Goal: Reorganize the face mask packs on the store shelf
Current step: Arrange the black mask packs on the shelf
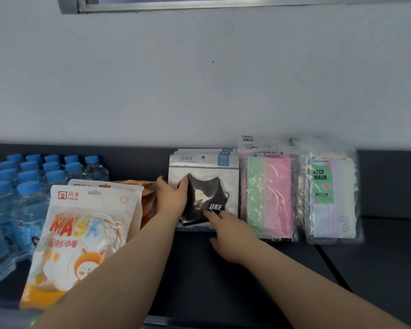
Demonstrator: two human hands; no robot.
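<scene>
Against the shelf [223, 269] back, the left hand [172, 198] grips the black mask pack [223, 181] by its edge; the right hand [233, 238] rests straight fingers [212, 214] on its front. Likely straightening it; next, settle it squarely beside the pastel packs [271, 193].

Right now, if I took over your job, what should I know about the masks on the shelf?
The left hand grips the left edge of the black mask pack; the right hand touches its lower front, fingers straight.
That pack stands foremost in its stack.
Done, it seems: the pink-and-green pack and the FACE MASK pack stand upright to its right.
Left to do, probably: the orange cartoon packs lean crookedly beside the water bottles.
</scene>
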